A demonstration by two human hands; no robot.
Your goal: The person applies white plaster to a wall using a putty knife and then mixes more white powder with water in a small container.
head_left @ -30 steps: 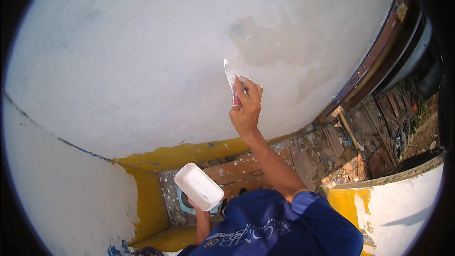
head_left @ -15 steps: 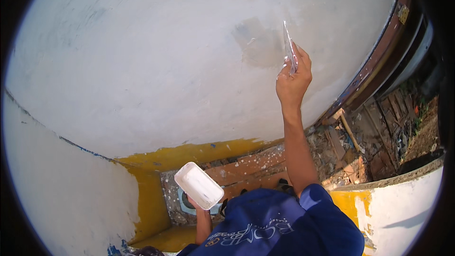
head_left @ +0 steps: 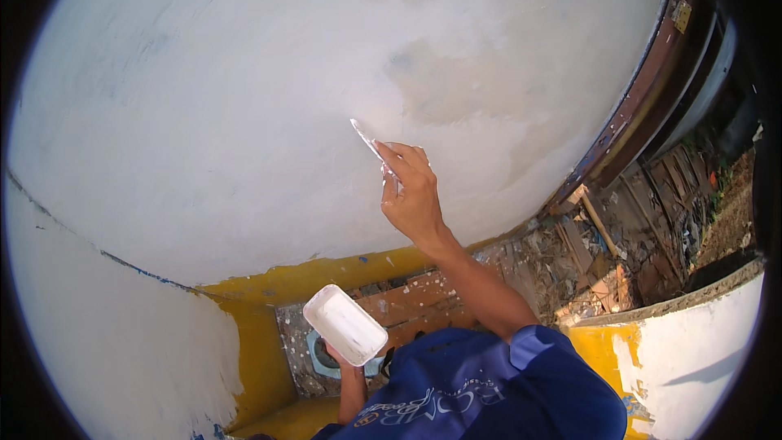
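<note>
My right hand (head_left: 414, 200) is raised in front of a white wall (head_left: 228, 114), its fingers closed on a thin, flat putty knife (head_left: 366, 138). The blade appears almost edge-on and is smeared with white; whether its tip touches the wall I cannot tell. Right of the blade, a greyish-beige damp-looking patch (head_left: 460, 85) spreads over the wall. Low down, my left hand (head_left: 342, 360) grips a white rectangular tub (head_left: 324, 298) from beneath, its fingers largely hidden. White paste coats the tub's inside.
Yellow paint (head_left: 301, 275) bands the wall's foot. A reddish-brown frame (head_left: 627, 98) edges the wall at right. Planks and rubble (head_left: 603, 236) lie below it. A pale blue object (head_left: 319, 358) stands behind the tub. A low white-and-yellow wall (head_left: 692, 350) is at lower right.
My right hand has swung left and downward with the putty knife, whose blade now leans left. The damp-looking patch covers more of the wall. The tub has hardly moved.
</note>
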